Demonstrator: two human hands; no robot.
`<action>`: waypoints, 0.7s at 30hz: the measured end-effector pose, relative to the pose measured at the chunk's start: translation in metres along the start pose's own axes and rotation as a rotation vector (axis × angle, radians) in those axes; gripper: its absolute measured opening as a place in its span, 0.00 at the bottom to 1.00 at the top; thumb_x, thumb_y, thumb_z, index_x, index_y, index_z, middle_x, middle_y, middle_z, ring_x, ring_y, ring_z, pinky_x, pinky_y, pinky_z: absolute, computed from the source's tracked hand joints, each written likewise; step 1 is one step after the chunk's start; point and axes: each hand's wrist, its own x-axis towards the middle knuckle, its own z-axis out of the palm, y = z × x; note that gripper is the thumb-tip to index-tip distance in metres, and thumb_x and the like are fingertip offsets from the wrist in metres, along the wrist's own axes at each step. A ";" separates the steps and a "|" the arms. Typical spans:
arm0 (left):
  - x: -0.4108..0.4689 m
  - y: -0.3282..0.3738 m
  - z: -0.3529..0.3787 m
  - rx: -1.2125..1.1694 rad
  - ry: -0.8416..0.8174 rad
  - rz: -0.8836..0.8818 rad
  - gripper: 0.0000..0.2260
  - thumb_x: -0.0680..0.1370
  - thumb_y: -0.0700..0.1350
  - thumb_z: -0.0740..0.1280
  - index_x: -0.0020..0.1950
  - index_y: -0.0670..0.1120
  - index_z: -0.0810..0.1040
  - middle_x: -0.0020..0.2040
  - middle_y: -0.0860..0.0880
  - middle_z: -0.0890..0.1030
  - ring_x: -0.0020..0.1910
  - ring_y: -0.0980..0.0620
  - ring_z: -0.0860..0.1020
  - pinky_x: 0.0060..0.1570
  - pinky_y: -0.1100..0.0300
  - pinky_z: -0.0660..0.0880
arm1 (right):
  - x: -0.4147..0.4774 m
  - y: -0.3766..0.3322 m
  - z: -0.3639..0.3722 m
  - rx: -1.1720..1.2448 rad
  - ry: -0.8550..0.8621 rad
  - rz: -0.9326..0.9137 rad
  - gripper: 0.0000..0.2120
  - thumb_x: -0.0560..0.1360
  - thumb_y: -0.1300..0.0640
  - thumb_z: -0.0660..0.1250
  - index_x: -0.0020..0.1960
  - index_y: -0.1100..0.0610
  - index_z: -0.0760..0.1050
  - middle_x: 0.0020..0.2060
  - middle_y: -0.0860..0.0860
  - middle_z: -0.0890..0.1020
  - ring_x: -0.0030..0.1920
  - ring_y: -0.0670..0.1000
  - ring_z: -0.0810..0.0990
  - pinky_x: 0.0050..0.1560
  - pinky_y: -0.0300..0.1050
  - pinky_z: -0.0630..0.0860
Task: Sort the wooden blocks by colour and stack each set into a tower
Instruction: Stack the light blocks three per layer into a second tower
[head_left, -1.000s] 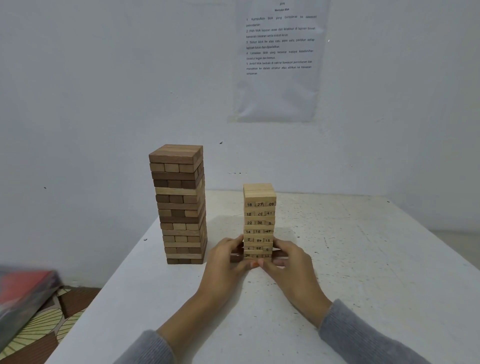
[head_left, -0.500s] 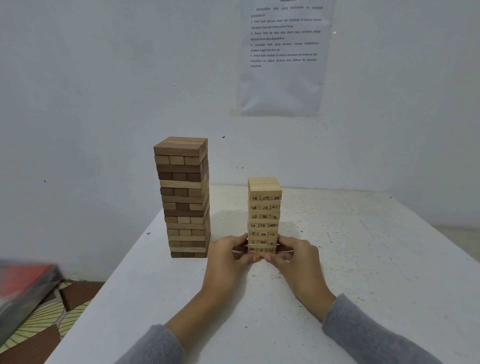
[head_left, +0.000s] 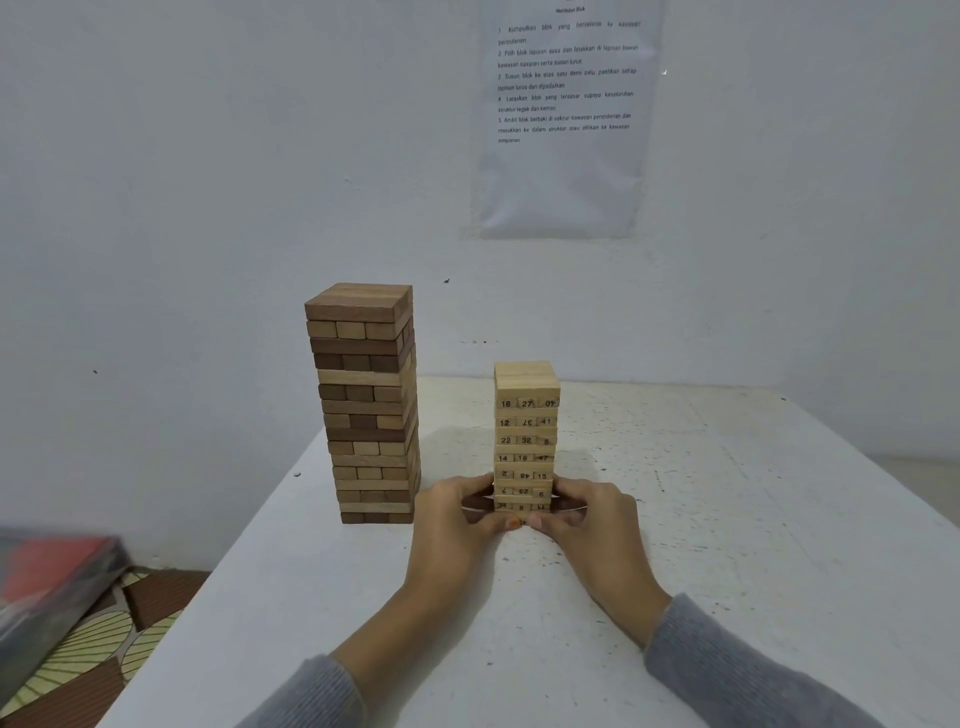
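Two block towers stand on a white table (head_left: 727, 519) in front of you. The dark tower (head_left: 366, 405), built of brown and tan blocks in crossed layers, stands upright on the left, near the table's left edge. The pale tower (head_left: 525, 431), shorter and narrower, stands upright to its right, apart from it. Its facing block ends carry printed numbers (18, 27 and 40 in the top numbered row).

Your left hand (head_left: 457, 525) and right hand (head_left: 592, 525) meet at the foot of the pale tower. Each hand's fingers curl round one side of the lowest layers, and the thumbs press the front, tips nearly touching. Grey sleeves (head_left: 737, 670) cover both forearms.

On the wall (head_left: 208, 156) behind hangs a printed sheet (head_left: 563, 119). At lower left, off the table, a blurred red and grey object (head_left: 52, 582) lies over a patterned floor (head_left: 93, 654).
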 end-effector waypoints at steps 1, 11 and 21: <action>0.000 0.000 0.000 0.001 0.012 -0.004 0.16 0.70 0.29 0.71 0.58 0.34 0.79 0.45 0.53 0.81 0.40 0.65 0.80 0.38 0.75 0.74 | 0.000 0.000 0.000 0.003 -0.002 0.002 0.20 0.71 0.65 0.74 0.62 0.56 0.79 0.44 0.43 0.81 0.36 0.35 0.78 0.38 0.21 0.71; 0.000 0.004 0.001 -0.028 -0.002 -0.017 0.14 0.70 0.27 0.71 0.53 0.39 0.83 0.37 0.56 0.83 0.38 0.64 0.81 0.37 0.75 0.74 | 0.000 0.001 0.001 -0.013 0.002 -0.019 0.19 0.72 0.63 0.73 0.62 0.55 0.79 0.48 0.47 0.83 0.38 0.35 0.77 0.38 0.20 0.70; 0.003 0.010 0.009 -0.088 -0.021 -0.030 0.14 0.70 0.25 0.69 0.53 0.36 0.81 0.36 0.54 0.81 0.34 0.67 0.80 0.35 0.76 0.73 | 0.006 0.006 -0.006 -0.016 0.011 -0.013 0.20 0.71 0.65 0.74 0.62 0.56 0.79 0.44 0.43 0.80 0.38 0.36 0.77 0.39 0.21 0.71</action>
